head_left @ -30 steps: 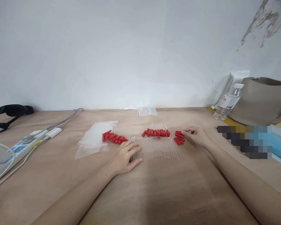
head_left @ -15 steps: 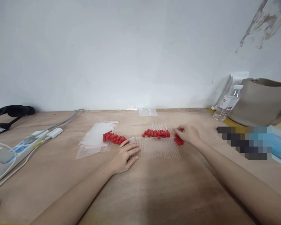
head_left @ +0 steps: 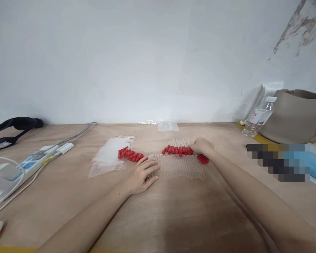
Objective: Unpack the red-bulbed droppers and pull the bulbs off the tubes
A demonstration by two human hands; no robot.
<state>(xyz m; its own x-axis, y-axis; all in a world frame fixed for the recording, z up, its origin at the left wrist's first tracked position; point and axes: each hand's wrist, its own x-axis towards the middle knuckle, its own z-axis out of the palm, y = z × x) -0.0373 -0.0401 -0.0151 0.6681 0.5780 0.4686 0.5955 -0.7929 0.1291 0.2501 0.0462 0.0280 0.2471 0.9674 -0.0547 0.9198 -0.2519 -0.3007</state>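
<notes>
My left hand (head_left: 143, 175) lies with its fingers spread over the left end of a row of thin clear tubes (head_left: 184, 168). Beyond the row, several clear droppers with red rubber bulbs (head_left: 177, 150) lie side by side, bulbs toward me. My right hand (head_left: 201, 145) has its fingers drawn together at the right end of those bulbs; what its fingertips hold, if anything, is hidden. A small group of loose red bulbs (head_left: 203, 159) lies just below that hand. Left of the tubes, a longer heap of red bulbs (head_left: 131, 154) reaches my left fingers.
Clear zip bags (head_left: 107, 151) lie under the left heap, and another bag (head_left: 168, 126) is by the wall. A power strip (head_left: 28, 163) with cables is at left, near a black strap (head_left: 18, 123). A water bottle (head_left: 259, 117) and grey-beige bag (head_left: 295, 114) stand at right.
My right hand has moved left, from above the small bulb group to the right end of the dropper row. My left hand stays on the tubes. The view has shifted slightly.
</notes>
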